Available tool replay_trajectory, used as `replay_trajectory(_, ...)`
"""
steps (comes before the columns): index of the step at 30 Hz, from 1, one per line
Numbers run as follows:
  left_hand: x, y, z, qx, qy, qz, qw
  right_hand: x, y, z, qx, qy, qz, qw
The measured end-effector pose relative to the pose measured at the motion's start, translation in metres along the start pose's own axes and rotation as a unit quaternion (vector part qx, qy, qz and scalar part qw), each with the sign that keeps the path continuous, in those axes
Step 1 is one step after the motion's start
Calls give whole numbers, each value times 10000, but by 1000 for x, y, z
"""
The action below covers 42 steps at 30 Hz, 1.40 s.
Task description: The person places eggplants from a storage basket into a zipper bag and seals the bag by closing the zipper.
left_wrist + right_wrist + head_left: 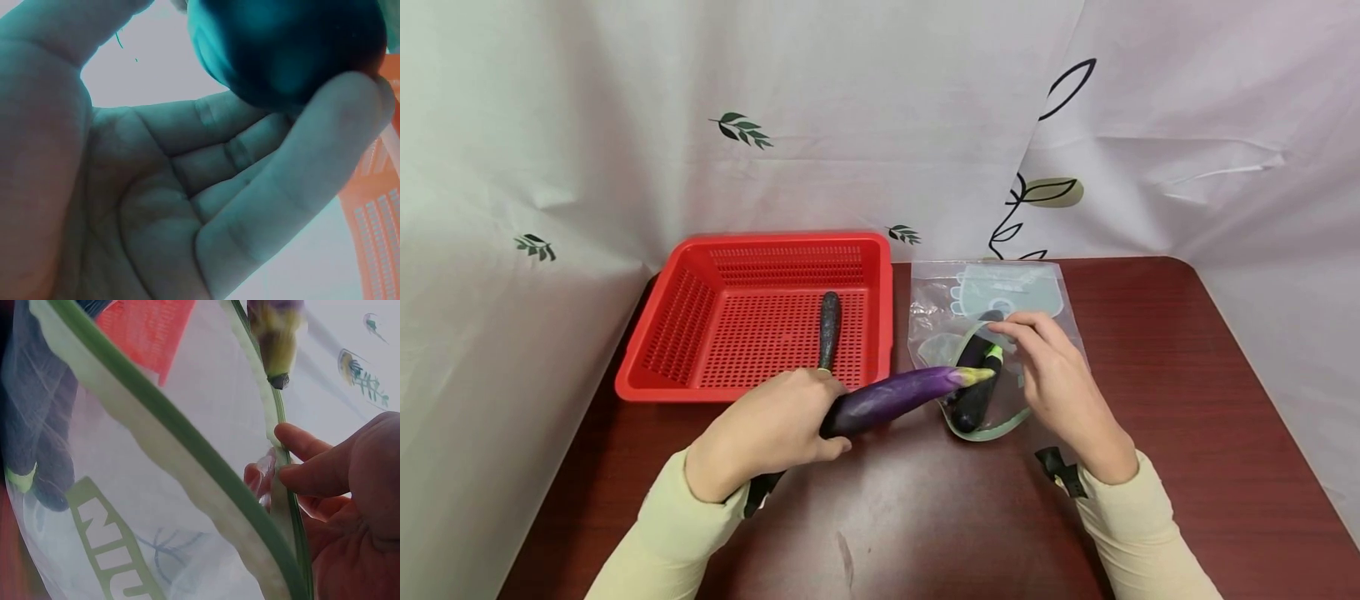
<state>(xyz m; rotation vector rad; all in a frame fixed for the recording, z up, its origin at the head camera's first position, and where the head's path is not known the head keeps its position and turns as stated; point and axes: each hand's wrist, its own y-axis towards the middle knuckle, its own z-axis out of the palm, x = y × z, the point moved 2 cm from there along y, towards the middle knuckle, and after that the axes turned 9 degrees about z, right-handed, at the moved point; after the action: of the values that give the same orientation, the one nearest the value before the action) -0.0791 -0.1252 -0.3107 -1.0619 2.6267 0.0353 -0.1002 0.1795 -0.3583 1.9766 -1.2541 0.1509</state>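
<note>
My left hand (778, 425) grips a long purple eggplant (901, 403) by its dark end, fingers and thumb curled round it. Its yellowish tip points right, over the mouth of a clear zip bag (925, 321). With thumb and fingertips, my right hand (1063, 383) pinches the green-edged rim of that bag, holding it open. Inside lie dark eggplants (976, 404), one with a bright green cap. In the right wrist view, the held eggplant's tip (278, 356) hangs beside the rim near my fingers. The left wrist view shows the eggplant's rounded dark end (287, 50) between my fingers.
A red perforated basket (658, 383) stands at the left back of the brown table (1195, 400). One slender, dark, rough-skinned vegetable (830, 321) lies in it. A white curtain (820, 117) with leaf prints hangs right behind the table.
</note>
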Motion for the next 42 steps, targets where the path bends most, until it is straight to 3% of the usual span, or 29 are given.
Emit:
replay_trajectory(9,-8,8,7,-118,-15,253,9996,0,0,0,-19,29,-22,10000)
replay_trajectory(16,-13,13,12,-207,3,276,9994,1,0,0,-9,6,-39,10000)
replay_trajectory(27,-28,24,16,-578,118,547,9968,1,-1,2,70,32,19,10000)
replay_trajectory(42,-44,42,25,-952,215,421,9943,1,-1,2,80,6,-5,10000)
